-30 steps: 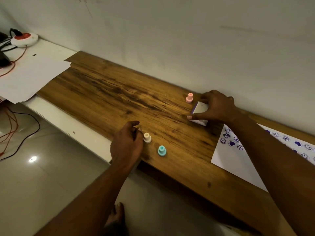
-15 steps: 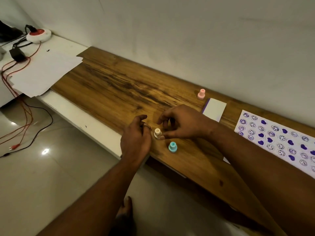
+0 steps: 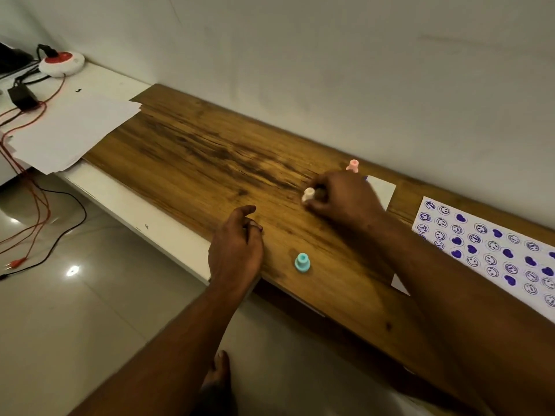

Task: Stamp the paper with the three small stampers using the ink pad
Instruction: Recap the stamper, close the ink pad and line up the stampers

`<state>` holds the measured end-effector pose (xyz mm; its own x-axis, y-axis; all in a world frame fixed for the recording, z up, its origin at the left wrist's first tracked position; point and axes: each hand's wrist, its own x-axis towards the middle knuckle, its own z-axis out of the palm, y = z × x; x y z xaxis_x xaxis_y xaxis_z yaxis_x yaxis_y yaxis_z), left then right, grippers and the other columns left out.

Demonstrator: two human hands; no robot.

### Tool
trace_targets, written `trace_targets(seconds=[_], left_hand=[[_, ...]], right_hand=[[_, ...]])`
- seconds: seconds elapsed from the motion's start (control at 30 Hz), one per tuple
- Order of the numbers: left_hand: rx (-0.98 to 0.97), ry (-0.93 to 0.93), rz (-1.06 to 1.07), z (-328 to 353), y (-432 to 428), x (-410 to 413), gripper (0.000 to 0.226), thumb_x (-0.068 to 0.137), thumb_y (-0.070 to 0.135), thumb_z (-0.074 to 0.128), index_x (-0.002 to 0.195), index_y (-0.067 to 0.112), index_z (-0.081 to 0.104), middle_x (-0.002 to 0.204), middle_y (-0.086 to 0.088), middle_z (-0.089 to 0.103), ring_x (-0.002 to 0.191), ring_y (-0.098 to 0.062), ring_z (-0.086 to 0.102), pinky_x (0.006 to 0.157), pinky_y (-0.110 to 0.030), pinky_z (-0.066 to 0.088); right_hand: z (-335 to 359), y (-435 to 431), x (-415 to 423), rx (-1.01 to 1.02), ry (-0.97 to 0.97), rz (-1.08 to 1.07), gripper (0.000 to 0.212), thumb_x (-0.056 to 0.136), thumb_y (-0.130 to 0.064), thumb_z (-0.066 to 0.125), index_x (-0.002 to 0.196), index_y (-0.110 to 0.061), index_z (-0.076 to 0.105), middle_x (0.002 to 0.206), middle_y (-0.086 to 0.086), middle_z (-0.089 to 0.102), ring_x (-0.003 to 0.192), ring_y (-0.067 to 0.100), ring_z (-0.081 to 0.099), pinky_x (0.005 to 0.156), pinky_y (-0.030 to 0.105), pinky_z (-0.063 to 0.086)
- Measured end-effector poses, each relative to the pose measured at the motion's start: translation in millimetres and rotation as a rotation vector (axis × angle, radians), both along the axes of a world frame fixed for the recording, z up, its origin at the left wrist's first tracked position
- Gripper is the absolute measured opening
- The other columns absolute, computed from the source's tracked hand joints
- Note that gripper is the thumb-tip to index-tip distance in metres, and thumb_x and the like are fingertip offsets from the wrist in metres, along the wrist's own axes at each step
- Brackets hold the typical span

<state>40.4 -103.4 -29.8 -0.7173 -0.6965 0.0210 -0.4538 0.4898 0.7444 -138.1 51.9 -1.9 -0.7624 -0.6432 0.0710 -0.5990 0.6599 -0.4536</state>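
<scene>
Just grabbed the cream stamper [image 3: 308, 194] off the wood, right hand [image 3: 342, 199] pinched shut on it, heading for the ink pad [image 3: 381, 189] center-right. Left hand [image 3: 235, 247] loose, empty. Paper [image 3: 492, 250] far right.

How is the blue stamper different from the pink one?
The blue stamper stands near the front edge of the wooden board; the pink stamper stands at the back, near the wall. The blue one is in full view with nothing touching it; the pink one is partly hidden behind the right hand. Both stand upright and have the same small knob shape.
</scene>
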Motion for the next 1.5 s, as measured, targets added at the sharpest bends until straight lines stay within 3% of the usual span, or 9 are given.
trace_targets(seconds=[0.17, 0.43, 0.6, 0.93, 1.03, 1.17, 1.3, 1.4, 1.5], left_hand=[[-0.008, 0.002, -0.004, -1, 1, 1, 0.036, 0.106, 0.028, 0.052, 0.141, 0.036, 0.059, 0.114, 0.011, 0.072, 0.102, -0.006, 0.061, 0.077, -0.029, 0.04], [-0.016, -0.002, -0.007, -1, 3, 1, 0.036, 0.106, 0.03, 0.052, 0.141, 0.036, 0.058, 0.111, 0.012, 0.073, 0.087, 0.004, 0.054, 0.079, -0.03, 0.038], [-0.016, 0.0, -0.016, -2, 2, 0, 0.037, 0.106, 0.03, 0.051, 0.141, 0.036, 0.058, 0.114, 0.011, 0.073, 0.102, -0.007, 0.061, 0.084, -0.032, 0.039], [-0.025, 0.003, -0.011, -4, 2, -1, 0.036, 0.106, 0.029, 0.05, 0.14, 0.037, 0.057, 0.107, 0.014, 0.073, 0.092, 0.0, 0.058, 0.077, -0.029, 0.039], [-0.03, 0.002, -0.014, -4, 1, -2, 0.035, 0.107, 0.029, 0.051, 0.14, 0.037, 0.057, 0.105, 0.014, 0.073, 0.092, -0.001, 0.058, 0.075, -0.029, 0.037], [-0.036, -0.009, -0.022, -4, 1, -2, 0.036, 0.107, 0.029, 0.051, 0.142, 0.036, 0.057, 0.109, 0.011, 0.072, 0.088, 0.0, 0.057, 0.072, -0.028, 0.04], [-0.041, -0.009, -0.013, -5, 1, -2, 0.037, 0.106, 0.029, 0.051, 0.142, 0.034, 0.057, 0.106, 0.011, 0.072, 0.082, 0.008, 0.051, 0.067, -0.018, 0.033], [-0.039, -0.001, -0.002, -4, 3, -3, 0.037, 0.107, 0.031, 0.05, 0.143, 0.034, 0.057, 0.107, 0.011, 0.073, 0.085, 0.001, 0.054, 0.073, -0.028, 0.036], [-0.058, 0.008, 0.013, -4, 5, -5, 0.037, 0.107, 0.03, 0.051, 0.143, 0.034, 0.057, 0.105, 0.014, 0.073, 0.078, 0.01, 0.049, 0.067, -0.02, 0.032]], right_hand=[[-6, 32, -30, 0.018, 0.114, -0.269, 0.038, 0.078, -0.062, 0.078, 0.105, -0.034, 0.077, 0.09, -0.008, 0.076, 0.088, 0.018, 0.071, 0.068, 0.03, 0.048], [-11, 40, -31, 0.005, 0.189, -0.334, 0.041, 0.084, -0.062, 0.07, 0.108, -0.029, 0.078, 0.094, 0.003, 0.078, 0.092, 0.028, 0.071, 0.085, 0.047, 0.057], [-12, 41, -30, -0.017, 0.208, -0.334, 0.041, 0.084, -0.062, 0.07, 0.107, -0.028, 0.079, 0.092, 0.001, 0.078, 0.091, 0.027, 0.071, 0.083, 0.045, 0.057], [-15, 46, -39, -0.111, 0.204, -0.328, 0.053, 0.083, -0.071, 0.069, 0.113, -0.027, 0.078, 0.1, 0.0, 0.079, 0.091, 0.021, 0.07, 0.077, 0.03, 0.05], [-1, 51, -38, -0.231, 0.252, -0.356, 0.057, 0.083, -0.078, 0.061, 0.104, -0.028, 0.079, 0.085, -0.005, 0.075, 0.082, 0.016, 0.069, 0.069, 0.029, 0.046], [27, 56, -27, -0.324, 0.055, -0.034, 0.049, 0.078, -0.077, 0.07, 0.096, -0.032, 0.077, 0.073, -0.012, 0.067, 0.07, 0.01, 0.064, 0.066, 0.035, 0.055], [35, 44, 2, 0.033, -0.242, 0.415, 0.05, 0.073, -0.073, 0.077, 0.108, -0.038, 0.072, 0.083, -0.014, 0.065, 0.078, 0.003, 0.064, 0.066, 0.028, 0.055], [26, 30, 23, 0.174, -0.258, 0.572, 0.05, 0.079, -0.064, 0.079, 0.12, -0.036, 0.069, 0.096, -0.018, 0.067, 0.087, 0.0, 0.065, 0.073, 0.022, 0.057], [18, 22, 37, 0.205, -0.261, 0.641, 0.043, 0.085, -0.053, 0.079, 0.122, -0.034, 0.07, 0.106, -0.017, 0.071, 0.093, 0.001, 0.068, 0.082, 0.027, 0.061]])
